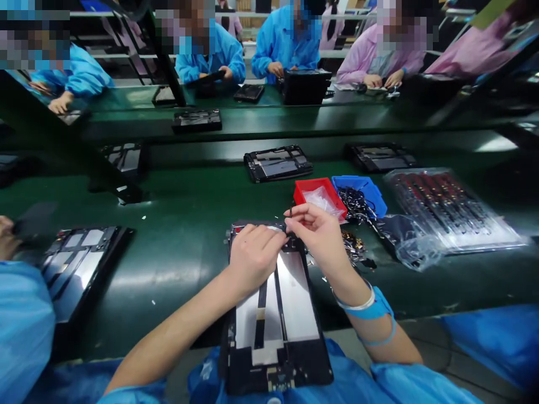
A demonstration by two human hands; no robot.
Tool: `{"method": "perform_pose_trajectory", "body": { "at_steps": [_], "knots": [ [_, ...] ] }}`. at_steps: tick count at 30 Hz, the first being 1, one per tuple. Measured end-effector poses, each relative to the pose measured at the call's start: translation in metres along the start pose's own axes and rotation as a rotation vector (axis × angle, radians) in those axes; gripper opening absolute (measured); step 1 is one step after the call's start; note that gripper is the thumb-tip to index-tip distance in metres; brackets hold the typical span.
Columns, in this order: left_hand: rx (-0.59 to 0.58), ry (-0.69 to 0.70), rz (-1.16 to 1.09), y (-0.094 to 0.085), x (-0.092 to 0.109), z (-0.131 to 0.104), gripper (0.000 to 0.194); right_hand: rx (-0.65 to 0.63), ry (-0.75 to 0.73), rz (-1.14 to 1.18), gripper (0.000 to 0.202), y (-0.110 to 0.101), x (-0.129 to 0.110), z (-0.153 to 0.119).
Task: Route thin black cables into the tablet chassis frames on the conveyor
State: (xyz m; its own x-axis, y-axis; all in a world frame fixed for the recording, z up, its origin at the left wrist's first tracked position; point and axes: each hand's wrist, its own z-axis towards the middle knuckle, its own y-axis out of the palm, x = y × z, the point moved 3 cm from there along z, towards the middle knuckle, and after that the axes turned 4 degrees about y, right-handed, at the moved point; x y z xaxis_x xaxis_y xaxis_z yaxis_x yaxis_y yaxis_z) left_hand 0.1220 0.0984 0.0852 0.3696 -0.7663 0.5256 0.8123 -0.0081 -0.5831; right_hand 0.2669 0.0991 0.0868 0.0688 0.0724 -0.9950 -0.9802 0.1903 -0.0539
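Right in front of me lies an opened tablet [297, 297], its silver battery cells and black ribbon cable showing, with its near end over my lap. My left hand [256, 252] rests on the tablet's far end, fingers curled down onto it; whatever lies under the fingertips is hidden. Just above the tablet's far right corner, my right hand [318, 233] pinches a small dark part [290, 212] between thumb and fingers. It is too small to name. A blue wrist strap [370, 306] is round my right wrist.
Beyond my right hand stand a red bin [300, 193] of clear plastic pieces and a blue bin [377, 196] of small black parts. Loose small parts [353, 247] lie nearby, beside a clear plastic tray [455, 213]. Another opened tablet [80, 264] lies left, near a co-worker's sleeve [25, 320].
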Motion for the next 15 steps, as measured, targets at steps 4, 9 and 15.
{"method": "perform_pose_trajectory", "body": {
  "at_steps": [4,9,15],
  "knots": [
    [0.008,-0.299,-0.337,-0.001,-0.015,0.003,0.019,0.044,-0.109,-0.022,0.021,0.003,-0.006,-0.004],
    [0.019,-0.694,-0.912,0.004,-0.034,0.003,0.021,0.215,-0.551,-0.466,0.013,0.006,-0.017,-0.017],
    [-0.05,-0.724,-1.074,0.008,-0.034,0.0,0.029,0.194,-0.729,-0.666,0.018,0.015,-0.016,-0.016]
  ]
}}
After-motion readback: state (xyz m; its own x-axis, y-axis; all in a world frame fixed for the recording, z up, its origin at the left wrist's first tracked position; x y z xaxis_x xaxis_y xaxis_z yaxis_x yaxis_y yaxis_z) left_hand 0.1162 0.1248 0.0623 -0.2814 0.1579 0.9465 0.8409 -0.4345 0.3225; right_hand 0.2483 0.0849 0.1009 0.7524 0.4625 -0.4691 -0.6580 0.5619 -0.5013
